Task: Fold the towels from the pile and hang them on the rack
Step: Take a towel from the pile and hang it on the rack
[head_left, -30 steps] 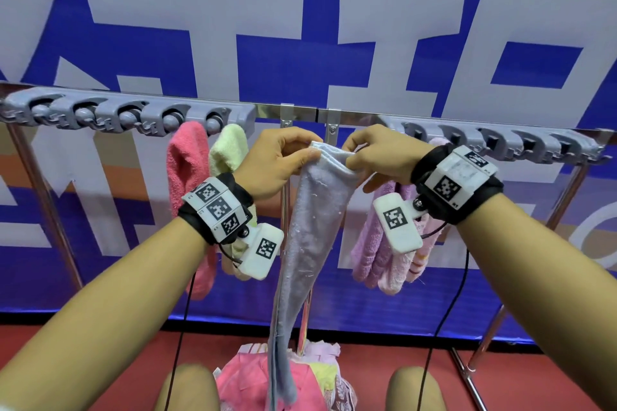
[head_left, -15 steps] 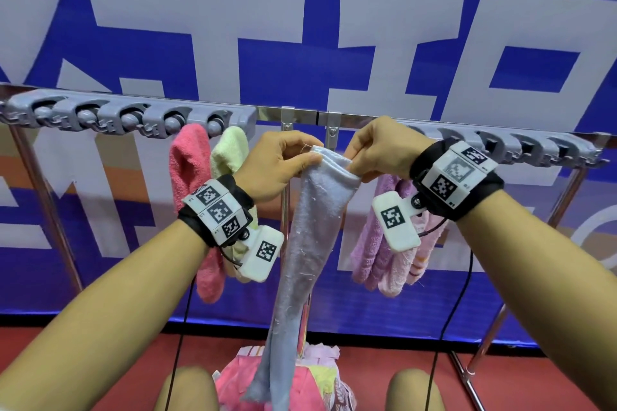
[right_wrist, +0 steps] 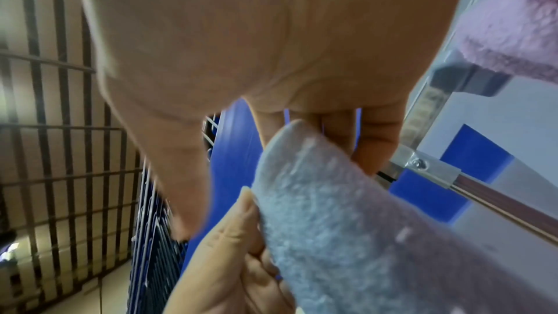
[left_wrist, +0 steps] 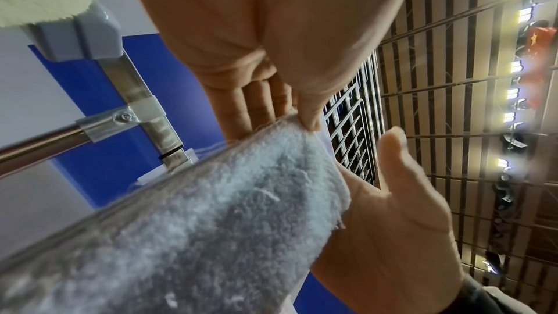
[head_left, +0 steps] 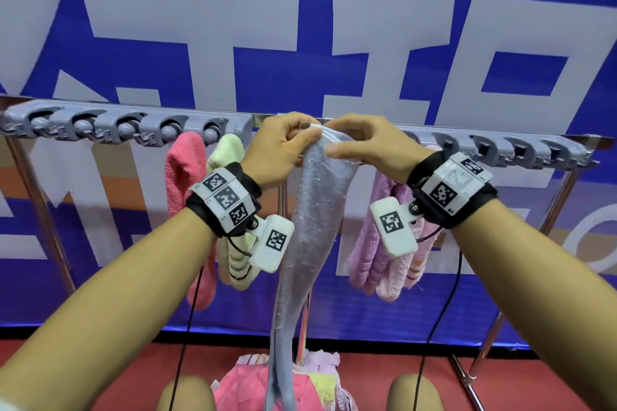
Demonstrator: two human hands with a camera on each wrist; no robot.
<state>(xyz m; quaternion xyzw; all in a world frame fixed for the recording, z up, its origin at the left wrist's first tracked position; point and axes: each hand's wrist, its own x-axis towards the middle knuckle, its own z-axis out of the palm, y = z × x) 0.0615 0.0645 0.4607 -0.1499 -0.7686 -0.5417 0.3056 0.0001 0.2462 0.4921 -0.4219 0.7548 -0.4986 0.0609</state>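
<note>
Item: grey-blue towel, folded into a long narrow band, held by its top end.

Change noted: against the head views of a second and half a second ago, we have raised the towel's top end from below the rail to level with the chrome rack rail, and our hands have drawn closer together on it. We read this as folding finished and hanging begun; the towel is not yet on the rack.

Left hand: fingers curled behind the folded top edge, thumb pressed on the front, pinching the towel. The left wrist view shows the thumb nipping the corner.

Right hand: thumb lies across the front of the towel, fingers curled over the top behind it, gripping the same end. In the right wrist view the fingers sit behind the fold.

Pose: both forearms reach up and forward, wrists level, knuckles almost touching at the gap between the two grey clip strips.

Location of item: hanging free from our hands in front of the centre post; lower end trails down to the pile of towels on the floor.

Already hung: pink towel and pale green towel at left; lilac towels at right.

Judgement: next comes securing the top end at a free clip, or over the rail.
</note>
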